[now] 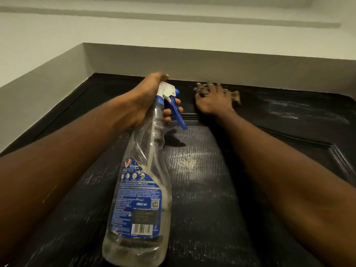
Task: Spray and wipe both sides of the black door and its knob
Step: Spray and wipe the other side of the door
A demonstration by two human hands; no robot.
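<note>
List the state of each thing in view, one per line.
spray bottle: nearly empty, held up by its neck.
left hand: grips the bottle's neck, fingers by the trigger.
right hand: fingers spread, pressing a blurred cloth near the door's top.
black door: streaked with whitish smears.

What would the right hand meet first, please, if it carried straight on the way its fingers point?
Likely the grey wall overhang above the black door: the right hand lies spread near the door's top edge, fingers pointing upward, though depth is unclear.
</note>
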